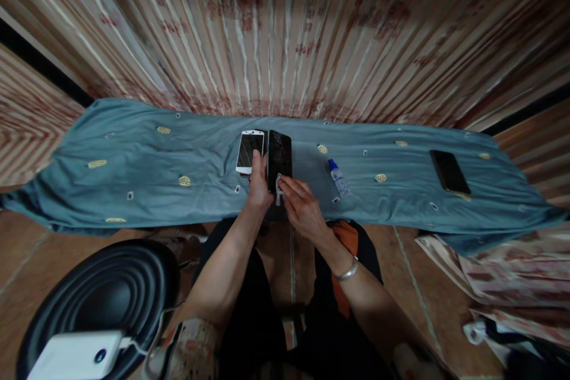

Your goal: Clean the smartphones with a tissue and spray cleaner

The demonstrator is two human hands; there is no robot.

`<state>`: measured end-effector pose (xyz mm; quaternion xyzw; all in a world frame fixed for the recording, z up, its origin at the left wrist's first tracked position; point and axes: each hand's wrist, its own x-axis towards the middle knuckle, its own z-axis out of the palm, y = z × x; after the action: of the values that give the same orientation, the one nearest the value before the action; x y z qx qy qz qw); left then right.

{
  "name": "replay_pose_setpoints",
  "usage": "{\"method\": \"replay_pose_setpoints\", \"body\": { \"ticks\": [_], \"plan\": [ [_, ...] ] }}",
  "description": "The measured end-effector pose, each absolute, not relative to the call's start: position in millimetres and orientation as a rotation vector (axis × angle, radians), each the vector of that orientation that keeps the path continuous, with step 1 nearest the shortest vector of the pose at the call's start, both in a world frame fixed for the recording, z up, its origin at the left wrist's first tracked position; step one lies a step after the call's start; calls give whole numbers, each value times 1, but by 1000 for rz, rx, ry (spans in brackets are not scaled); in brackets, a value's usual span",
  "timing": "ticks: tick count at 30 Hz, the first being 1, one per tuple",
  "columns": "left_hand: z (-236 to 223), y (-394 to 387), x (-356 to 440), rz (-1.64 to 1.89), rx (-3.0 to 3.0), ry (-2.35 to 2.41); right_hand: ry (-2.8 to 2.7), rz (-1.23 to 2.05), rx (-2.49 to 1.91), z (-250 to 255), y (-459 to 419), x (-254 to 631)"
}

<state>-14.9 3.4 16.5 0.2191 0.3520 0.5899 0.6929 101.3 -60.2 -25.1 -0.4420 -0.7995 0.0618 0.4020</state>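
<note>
White phone (246, 157) left, blue-capped bottle (339, 181) right of the black smartphone (280, 151) our left hand (259, 186) grips; our right hand (305, 206) pinches cloth (278, 195).

Beige pleated red-printed curtain (276, 41) fills the back. Long narrow cloth-covered table (214, 205), teal, yellow-patterned. Brown pale-jointed tile floor (403, 303). Round black ridged stool (107, 303), lower left. Dim light.

A bottle (340, 181) lies on the tablecloth (146, 157), right of the held phone (279, 151).
</note>
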Motion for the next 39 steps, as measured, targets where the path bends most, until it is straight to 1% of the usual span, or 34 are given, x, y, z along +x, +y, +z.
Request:
{"method": "replay_pose_setpoints", "body": {
  "ticks": [13, 22, 29, 39],
  "plan": [
    [17, 9, -20, 1352, 496, 756, -2034, 231, -1133, -27, -63, 101],
    [19, 5, -17, 1309, 483, 740, -1980, 144, -1149, -28, -56, 107],
    [23, 7, -23, 1340, 457, 751, -2005, 211, -1139, -29, -60, 103],
    [19, 5, -17, 1309, 481, 728, -1974, 193, -1206, -31, -53, 112]
  ]
}}
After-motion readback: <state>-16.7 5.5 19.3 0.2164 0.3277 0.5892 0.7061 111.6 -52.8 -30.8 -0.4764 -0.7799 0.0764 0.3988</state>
